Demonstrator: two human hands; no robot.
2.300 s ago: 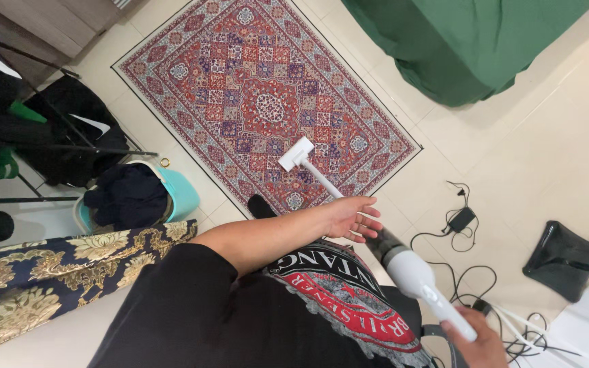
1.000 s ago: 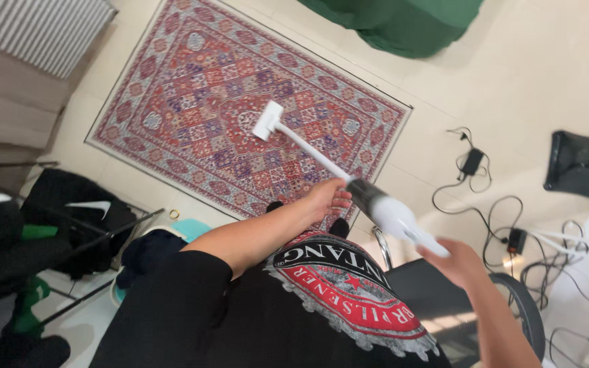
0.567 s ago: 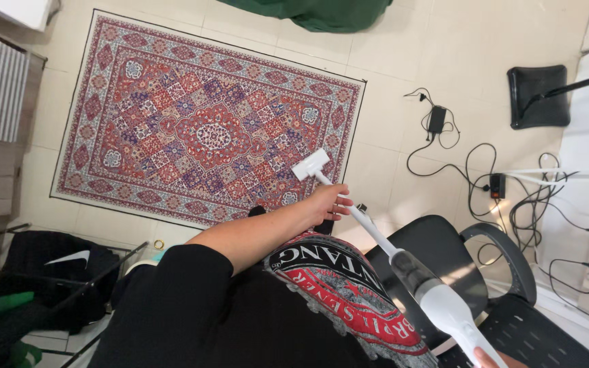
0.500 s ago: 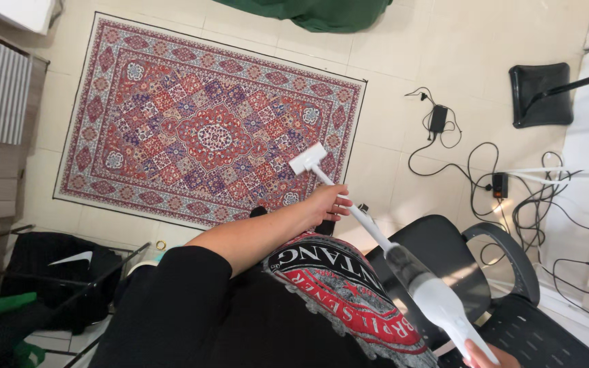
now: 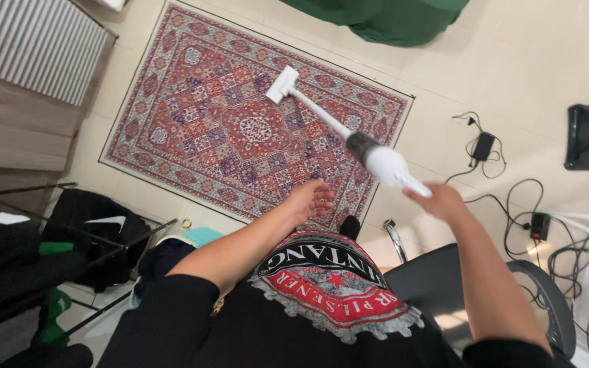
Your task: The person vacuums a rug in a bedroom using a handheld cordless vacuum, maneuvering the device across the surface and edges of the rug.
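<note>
Right hand (image 5: pixel 439 202) fist-wrapped around rear handle of the white stick vacuum cleaner (image 5: pixel 383 163); its floor head lies far ahead on the red patterned rug (image 5: pixel 192 129). Left hand (image 5: pixel 310 198) spread, empty, hovering beside the grip.

Cream tile floor (image 5: pixel 512 75). Patterned red rug (image 5: pixel 240 123). White radiator (image 5: pixel 35 48), upper left, on wood wall (image 5: pixel 15 136). Green cloth (image 5: pixel 390 17), top. Black chair (image 5: pixel 438 286). Cables (image 5: pixel 553 225), charger (image 5: pixel 483 146), right. Bright, even light.
</note>
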